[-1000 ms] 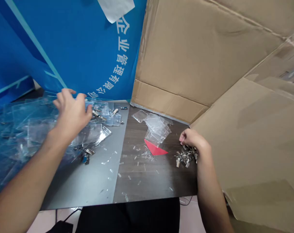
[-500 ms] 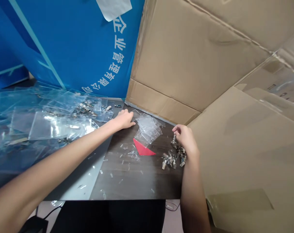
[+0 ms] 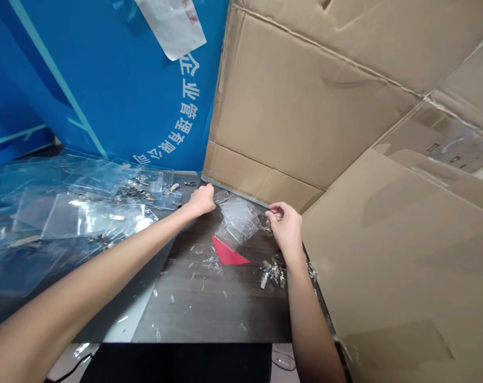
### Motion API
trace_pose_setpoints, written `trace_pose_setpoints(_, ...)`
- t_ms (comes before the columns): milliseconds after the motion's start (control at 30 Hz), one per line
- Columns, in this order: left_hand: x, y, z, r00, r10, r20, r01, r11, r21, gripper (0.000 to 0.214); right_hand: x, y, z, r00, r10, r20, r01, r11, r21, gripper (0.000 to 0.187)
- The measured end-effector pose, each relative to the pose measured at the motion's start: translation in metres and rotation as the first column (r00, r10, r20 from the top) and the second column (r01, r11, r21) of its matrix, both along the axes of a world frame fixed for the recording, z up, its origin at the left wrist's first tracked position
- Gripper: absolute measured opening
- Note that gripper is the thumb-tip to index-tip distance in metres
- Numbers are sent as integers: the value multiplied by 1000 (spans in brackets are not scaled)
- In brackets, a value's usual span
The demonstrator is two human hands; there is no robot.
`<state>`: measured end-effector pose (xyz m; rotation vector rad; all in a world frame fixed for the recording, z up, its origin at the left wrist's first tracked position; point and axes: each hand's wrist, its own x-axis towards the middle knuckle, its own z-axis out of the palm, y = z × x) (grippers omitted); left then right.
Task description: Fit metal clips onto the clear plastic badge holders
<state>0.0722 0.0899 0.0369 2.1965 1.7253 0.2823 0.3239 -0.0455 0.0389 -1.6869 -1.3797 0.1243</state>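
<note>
Curling left hand (image 3: 201,200), contents hidden, right hand (image 3: 286,223) with fingertips drawn together, metal clips (image 3: 267,227) just below, hold unclear, clear plastic holders (image 3: 238,214) between both hands, red triangle (image 3: 230,254) at their near edge, clip pile (image 3: 272,273) nearer right, larger clear sleeves (image 3: 88,217) at left.

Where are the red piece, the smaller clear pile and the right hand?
Red piece (image 3: 229,255): head view, middle of its flat face.
Smaller clear pile (image 3: 239,214): head view, sheets near its middle.
Right hand (image 3: 288,226): head view, back of the hand.
</note>
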Motion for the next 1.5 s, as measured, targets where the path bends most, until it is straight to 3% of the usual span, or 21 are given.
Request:
trace_pose_setpoints(167,-16,-3,8,989,-26,146,39,996,-85,33,-17,3,-4,958,114,-262,-131,990,-49,34)
trace_pose_setpoints(300,-44,-25,11,938,-120,324,191,962,-198,30,-31,1,-7,880,255,-401,-293,955,-36,52)
trace_pose_setpoints(400,-57,-52,5,770,-188,610,419,870,-259,41,-41,0,-9,795,359,-489,-425,905,-27,57)
trace_pose_setpoints(467,-59,-70,-1,664,-168,728,516,808,-285,49,-47,-2,-11,729,419,-541,-514,858,-28,58)
trace_pose_setpoints(633,-51,-98,-11,514,18,858,566,745,-354,45,-63,-6,-17,645,508,-571,-633,773,-28,58)
trace_pose_setpoints(700,-48,-104,-13,474,53,879,558,754,-347,46,-69,-9,-19,638,514,-574,-646,763,-35,57)
trace_pose_setpoints(833,-41,-115,-22,523,9,852,494,812,-312,59,-79,-13,-21,633,500,-591,-627,779,-13,58)
trace_pose_setpoints(1033,-32,-121,-33,467,-125,875,419,903,-95,54,-83,-13,-21,601,460,-654,-579,814,41,62)
trace_pose_setpoints(1233,-34,-118,-29,397,-107,912,463,881,-98,48,-81,-12,-23,547,429,-719,-595,803,26,62)
trace_pose_setpoints(1500,-34,-119,-35,331,63,942,449,867,-216,55,-70,-10,-21,593,434,-678,-560,827,39,55)
